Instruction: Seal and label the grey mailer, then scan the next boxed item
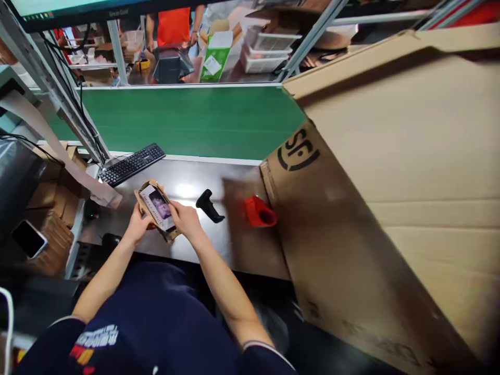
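Note:
Both hands hold a small printed package (157, 207) that sits in an open brown cardboard mailer (145, 190), just above the dark worktable (219, 245). My left hand (137, 225) grips the mailer's near left edge from below. On the right side, my right hand (186, 219) has its fingers closed over the package and the mailer. The package shows a dark picture and a line of lettering on a white face.
A black handheld scanner (209, 205) and a red tape dispenser (259, 212) lie right of my hands. A black keyboard (132, 163) sits behind, by a green conveyor belt (187, 120). Large cardboard boxes (390, 198) fill the right. A phone (28, 238) rests at left; a person in orange (173, 25) stands beyond.

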Tool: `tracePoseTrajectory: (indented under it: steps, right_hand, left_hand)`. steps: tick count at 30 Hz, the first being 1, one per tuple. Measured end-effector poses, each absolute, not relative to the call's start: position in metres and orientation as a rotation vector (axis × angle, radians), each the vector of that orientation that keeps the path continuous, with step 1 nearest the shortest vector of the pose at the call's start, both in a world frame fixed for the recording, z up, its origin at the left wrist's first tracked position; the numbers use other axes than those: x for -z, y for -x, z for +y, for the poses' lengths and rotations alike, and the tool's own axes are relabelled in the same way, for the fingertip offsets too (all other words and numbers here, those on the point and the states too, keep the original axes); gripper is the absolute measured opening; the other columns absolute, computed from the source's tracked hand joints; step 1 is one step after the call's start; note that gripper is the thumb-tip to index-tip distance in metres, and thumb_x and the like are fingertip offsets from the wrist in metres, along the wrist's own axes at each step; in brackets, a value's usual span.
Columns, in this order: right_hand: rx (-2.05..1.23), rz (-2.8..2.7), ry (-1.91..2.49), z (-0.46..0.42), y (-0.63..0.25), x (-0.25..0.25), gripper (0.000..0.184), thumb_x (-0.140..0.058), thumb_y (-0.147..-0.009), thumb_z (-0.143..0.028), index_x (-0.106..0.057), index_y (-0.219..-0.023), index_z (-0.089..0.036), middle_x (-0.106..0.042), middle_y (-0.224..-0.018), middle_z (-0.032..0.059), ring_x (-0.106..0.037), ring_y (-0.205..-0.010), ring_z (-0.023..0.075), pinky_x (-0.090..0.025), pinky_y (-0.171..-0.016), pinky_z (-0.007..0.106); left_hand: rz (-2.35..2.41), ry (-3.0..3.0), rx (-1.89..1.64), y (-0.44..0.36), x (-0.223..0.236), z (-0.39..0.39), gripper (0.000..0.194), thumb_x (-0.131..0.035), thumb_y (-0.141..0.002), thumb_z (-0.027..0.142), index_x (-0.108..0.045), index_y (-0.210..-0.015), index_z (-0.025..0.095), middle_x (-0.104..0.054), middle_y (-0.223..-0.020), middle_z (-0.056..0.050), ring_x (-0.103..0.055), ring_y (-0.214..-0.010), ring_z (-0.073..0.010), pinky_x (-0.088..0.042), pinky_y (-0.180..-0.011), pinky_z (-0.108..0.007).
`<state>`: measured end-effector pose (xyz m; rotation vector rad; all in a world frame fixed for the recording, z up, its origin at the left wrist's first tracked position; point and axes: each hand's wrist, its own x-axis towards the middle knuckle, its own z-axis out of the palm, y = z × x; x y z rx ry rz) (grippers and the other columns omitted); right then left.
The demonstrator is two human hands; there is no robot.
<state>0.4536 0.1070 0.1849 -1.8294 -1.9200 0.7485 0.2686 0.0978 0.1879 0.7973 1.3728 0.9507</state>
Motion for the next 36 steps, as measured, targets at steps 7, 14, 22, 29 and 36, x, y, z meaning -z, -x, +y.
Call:
tracePoseTrajectory:
  steps: [7, 14, 22, 29, 36]
  right_hand:
    - [-0.696, -1.983, 1.903, 0.104, -0.393, -0.127, 0.038, -0.043, -0.109, -0.030, -0.073, -0.130, -0.021, -0.082, -0.093, 0.0093, -0.076, -0.081, 0.0237, -0.055, -0.078, 0.032]
    - [-0.881, -1.881, 2.041, 0.097, -0.366, -0.085, 0.045, -0.038, -0.110, -0.035, -0.067, -0.143, -0.027, -0.083, -0.106, 0.0103, -0.077, -0.093, 0.0256, -0.053, -0.084, 0.033]
    - [-0.901, -1.729, 2.141, 0.100, -0.376, -0.090, 0.043, -0.036, -0.111, -0.034, -0.076, -0.119, -0.021, -0.082, -0.103, 0.0094, -0.073, -0.094, 0.0250, -0.045, -0.080, 0.030]
    - [-0.938, -1.767, 2.034, 0.096, -0.368, -0.090, 0.039, -0.041, -0.111, -0.036, -0.077, -0.122, -0.026, -0.082, -0.111, 0.0064, -0.074, -0.100, 0.0234, -0.048, -0.083, 0.030]
    - [-1.000, -1.811, 1.961, 0.092, -0.357, -0.091, 0.037, -0.045, -0.110, -0.033, -0.073, -0.134, -0.027, -0.077, -0.133, 0.0073, -0.072, -0.119, 0.0231, -0.055, -0.095, 0.032]
  left_hand:
    - [1.633, -1.513, -0.890, -0.217, -0.131, 0.111, 0.094, -0.070, -0.077, 0.019, -0.034, -0.163, 0.025, -0.029, -0.178, -0.016, -0.039, -0.160, -0.0361, -0.048, -0.123, -0.055]
    - [1.725, -1.757, -0.195, -0.195, -0.103, 0.116, 0.040, -0.060, -0.093, 0.023, -0.079, -0.127, 0.030, 0.004, -0.183, 0.002, -0.054, -0.148, -0.0431, -0.048, -0.122, -0.061]
    - [1.635, -1.916, -0.263, -0.196, -0.083, 0.121, 0.033, -0.061, -0.090, 0.022, -0.082, -0.114, 0.027, -0.007, -0.184, 0.001, -0.063, -0.140, -0.0372, -0.055, -0.116, -0.052]
    - [1.637, -1.873, -0.461, -0.174, -0.066, 0.120, 0.027, -0.060, -0.082, 0.016, -0.082, -0.096, 0.024, -0.033, -0.177, -0.003, -0.050, -0.153, -0.0313, -0.052, -0.120, -0.047]
    - [1.589, -1.887, -0.572, -0.157, -0.050, 0.115, 0.033, -0.054, -0.077, 0.010, -0.081, -0.093, 0.019, -0.036, -0.175, -0.006, -0.036, -0.162, -0.0284, -0.035, -0.133, -0.044]
